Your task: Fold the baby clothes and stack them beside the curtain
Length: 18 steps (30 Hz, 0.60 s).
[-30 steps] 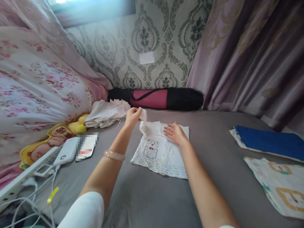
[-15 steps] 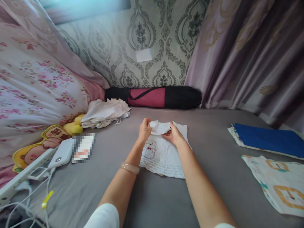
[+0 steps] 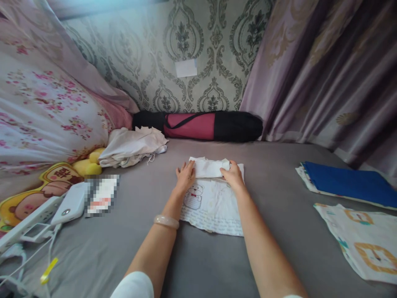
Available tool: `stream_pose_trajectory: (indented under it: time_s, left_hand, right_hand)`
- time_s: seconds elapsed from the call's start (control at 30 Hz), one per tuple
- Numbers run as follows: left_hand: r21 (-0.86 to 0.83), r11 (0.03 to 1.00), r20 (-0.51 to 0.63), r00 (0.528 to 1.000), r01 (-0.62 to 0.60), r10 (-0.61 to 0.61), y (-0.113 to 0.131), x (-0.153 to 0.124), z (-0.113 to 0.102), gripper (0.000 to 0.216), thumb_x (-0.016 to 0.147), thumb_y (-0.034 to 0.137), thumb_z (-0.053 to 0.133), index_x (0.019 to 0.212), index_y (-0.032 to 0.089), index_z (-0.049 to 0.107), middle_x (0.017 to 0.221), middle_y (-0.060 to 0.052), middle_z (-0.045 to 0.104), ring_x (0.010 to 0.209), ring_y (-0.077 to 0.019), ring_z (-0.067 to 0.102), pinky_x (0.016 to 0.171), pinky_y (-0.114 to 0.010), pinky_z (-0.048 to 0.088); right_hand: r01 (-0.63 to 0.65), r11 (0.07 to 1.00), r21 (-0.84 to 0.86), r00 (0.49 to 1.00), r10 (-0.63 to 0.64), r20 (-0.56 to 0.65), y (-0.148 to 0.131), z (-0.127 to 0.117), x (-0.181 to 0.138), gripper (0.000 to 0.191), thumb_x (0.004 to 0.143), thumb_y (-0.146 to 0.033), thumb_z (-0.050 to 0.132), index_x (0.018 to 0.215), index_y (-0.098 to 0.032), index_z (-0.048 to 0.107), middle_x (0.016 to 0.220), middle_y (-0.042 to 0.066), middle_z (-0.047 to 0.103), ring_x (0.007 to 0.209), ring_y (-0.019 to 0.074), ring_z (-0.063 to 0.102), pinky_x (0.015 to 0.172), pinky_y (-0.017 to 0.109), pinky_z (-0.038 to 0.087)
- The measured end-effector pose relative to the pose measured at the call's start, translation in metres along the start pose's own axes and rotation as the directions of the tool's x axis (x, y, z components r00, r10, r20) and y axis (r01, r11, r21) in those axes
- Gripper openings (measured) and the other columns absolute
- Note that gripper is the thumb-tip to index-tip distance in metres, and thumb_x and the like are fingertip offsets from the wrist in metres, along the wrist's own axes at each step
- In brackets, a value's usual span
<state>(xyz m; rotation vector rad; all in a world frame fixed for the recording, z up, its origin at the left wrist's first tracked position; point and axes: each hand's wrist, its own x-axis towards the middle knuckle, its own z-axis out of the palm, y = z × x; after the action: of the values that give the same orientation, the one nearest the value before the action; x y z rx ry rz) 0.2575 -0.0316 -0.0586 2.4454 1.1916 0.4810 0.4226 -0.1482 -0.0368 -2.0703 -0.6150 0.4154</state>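
A small white shirt (image 3: 201, 217) with a bear drawing and lines of printed text lies on the grey bed. Its upper part is folded over into a narrow white strip. My left hand (image 3: 185, 176) rests at the strip's left end, fingers spread and touching the cloth. At the other end, my right hand (image 3: 233, 174) pinches the strip, thumb on top; its other fingers are partly hidden.
A folded blue cloth (image 3: 350, 182) and a lion-print cloth (image 3: 356, 240) lie to the right. Crumpled white clothes (image 3: 133, 145) sit at the back left, beside a black and red long bag (image 3: 190, 126). A power bank (image 3: 70, 203), power strip (image 3: 27, 223) and cables occupy the left.
The folded strip has been lowered and laid flatter on the shirt. My left hand has loosened from a pinch to spread fingers; my right hand has shifted slightly right.
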Motion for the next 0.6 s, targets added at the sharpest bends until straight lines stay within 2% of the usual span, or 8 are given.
stream_pose_trajectory:
  time_s: [0.13,0.27,0.47,0.53,0.6]
  left_hand:
    - [0.107,0.994,0.077,0.996,0.033,-0.041,0.004,-0.003,-0.001,0.049,0.097,0.034,0.026,0.143,0.025,0.037,0.154,-0.004,0.033,0.143,-0.0312,0.022,0.112,-0.061,0.014]
    - [0.162,0.986,0.095,0.994,0.046,-0.062,0.005,-0.002,0.000,0.051,0.096,0.036,0.024,0.144,0.024,0.036,0.155,-0.004,0.030,0.143,-0.0333,0.022,0.111,-0.064,0.014]
    - [0.129,0.991,0.086,0.995,0.044,-0.055,0.004,-0.003,0.000,0.050,0.096,0.035,0.026,0.143,0.023,0.038,0.155,-0.006,0.030,0.143,-0.0325,0.022,0.111,-0.064,0.013]
    - [0.084,0.996,0.073,0.996,0.041,-0.047,0.005,-0.003,0.000,0.049,0.096,0.035,0.027,0.143,0.022,0.039,0.154,-0.007,0.031,0.143,-0.0304,0.022,0.112,-0.063,0.013]
    - [0.027,0.999,0.048,0.998,0.044,-0.045,0.006,-0.004,-0.003,0.048,0.097,0.034,0.028,0.142,0.022,0.039,0.154,-0.008,0.031,0.143,-0.0277,0.023,0.113,-0.061,0.014]
  right_hand:
    - [0.050,0.963,-0.265,0.998,-0.056,-0.014,0.001,-0.008,-0.003,0.056,0.078,-0.023,0.060,0.132,-0.016,0.048,0.117,0.014,0.065,0.109,0.0267,0.061,0.091,0.035,0.047]
    - [0.077,0.933,-0.353,0.996,-0.088,-0.015,0.004,-0.010,-0.006,0.051,0.082,-0.020,0.055,0.132,-0.015,0.048,0.112,0.015,0.066,0.107,0.0258,0.061,0.086,0.032,0.047]
    - [0.089,0.858,-0.506,0.991,-0.125,-0.038,-0.005,-0.010,-0.019,0.044,0.086,-0.013,0.045,0.130,-0.011,0.049,0.113,0.018,0.064,0.105,0.0273,0.060,0.086,0.034,0.045]
    - [0.152,0.807,-0.571,0.971,-0.229,-0.066,-0.010,-0.006,-0.024,0.044,0.087,-0.008,0.037,0.129,-0.008,0.050,0.120,0.020,0.060,0.112,0.0285,0.056,0.091,0.036,0.042]
    - [0.304,0.735,-0.606,0.917,-0.397,-0.022,-0.014,0.001,-0.030,0.046,0.090,-0.008,0.031,0.132,-0.006,0.049,0.134,0.021,0.052,0.124,0.0287,0.047,0.100,0.039,0.036]
